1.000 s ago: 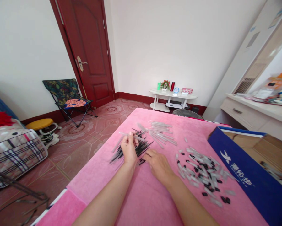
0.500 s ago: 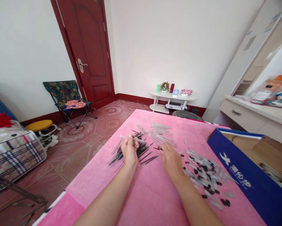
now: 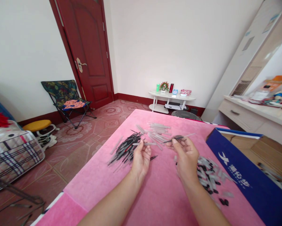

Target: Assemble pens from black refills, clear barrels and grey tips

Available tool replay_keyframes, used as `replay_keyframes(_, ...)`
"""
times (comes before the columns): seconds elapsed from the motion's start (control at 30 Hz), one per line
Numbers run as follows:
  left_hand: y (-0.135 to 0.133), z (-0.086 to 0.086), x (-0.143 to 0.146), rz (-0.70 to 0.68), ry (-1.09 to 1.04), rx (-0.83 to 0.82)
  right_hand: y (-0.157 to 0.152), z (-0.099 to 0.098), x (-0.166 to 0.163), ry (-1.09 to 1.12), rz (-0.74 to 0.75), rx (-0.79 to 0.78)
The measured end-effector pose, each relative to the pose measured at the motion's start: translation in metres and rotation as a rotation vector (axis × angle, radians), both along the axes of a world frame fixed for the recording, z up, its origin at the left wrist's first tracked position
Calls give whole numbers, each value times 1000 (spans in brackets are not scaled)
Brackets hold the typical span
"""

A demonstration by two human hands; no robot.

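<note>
My left hand (image 3: 141,157) is closed on a clear pen barrel (image 3: 151,143), pinched between thumb and fingers and lying almost level. Opposite it, my right hand (image 3: 185,152) grips a thin black pen refill (image 3: 178,138), its dark tip pointing toward the barrel and its pale tail sticking out to the right. The two pieces are apart. Left of my left hand spreads a pile of black refills (image 3: 125,149). More clear barrels (image 3: 158,128) lie just beyond both hands. Clear and black caps (image 3: 209,175) are scattered beside my right wrist, which partly hides them.
A pink cloth (image 3: 103,194) covers the table. At its right edge stands an open blue cardboard box (image 3: 240,169) with some small pieces inside. A white counter (image 3: 256,113) is behind the box. A folding chair (image 3: 67,94) and a yellow stool (image 3: 38,125) stand left.
My right hand has lifted from the cloth with the black refill and turned, palm more upward. My left hand has shifted right with the barrel, away from the refill pile.
</note>
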State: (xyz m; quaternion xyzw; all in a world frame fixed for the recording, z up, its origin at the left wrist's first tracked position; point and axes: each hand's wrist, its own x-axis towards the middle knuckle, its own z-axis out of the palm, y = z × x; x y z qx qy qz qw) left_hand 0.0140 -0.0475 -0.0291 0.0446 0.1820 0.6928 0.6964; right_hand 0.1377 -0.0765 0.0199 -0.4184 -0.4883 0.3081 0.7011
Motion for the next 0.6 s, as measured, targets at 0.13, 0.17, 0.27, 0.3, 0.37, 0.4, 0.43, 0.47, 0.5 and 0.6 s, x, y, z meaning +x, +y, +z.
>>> replay_keyframes(0.13,-1,1,0,4,-57,-8,-3,0,-4,-34,1,0)
replay_keyframes(0.17,-2,1,1,0,-62,-5,-3,0,-4,-43,0,0)
replay_keyframes(0.27,-2,0,1,-5,-63,7,-4,-1,-5,-61,-13,1)
replay_keyframes(0.3,-2,-1,2,-4,-60,6,-4,-2,-5,-66,-21,2)
replay_keyframes(0.37,-1,-2,2,0,-57,-4,-4,-2,-4,-72,-42,8)
replay_keyframes(0.4,-1,-3,2,0,-56,-10,-4,-1,-4,-73,-50,14)
replay_keyframes(0.43,0,-3,2,0,-56,-14,-4,-1,-4,-74,-55,20)
replay_keyframes(0.47,0,-3,2,-2,-57,-16,-5,-1,-4,-73,-58,27)
replay_keyframes(0.5,0,-3,2,-5,-59,-19,-5,-1,-5,-73,-61,32)
replay_keyframes(0.6,-1,-1,2,-16,-66,-25,-5,-2,-7,-78,-55,27)
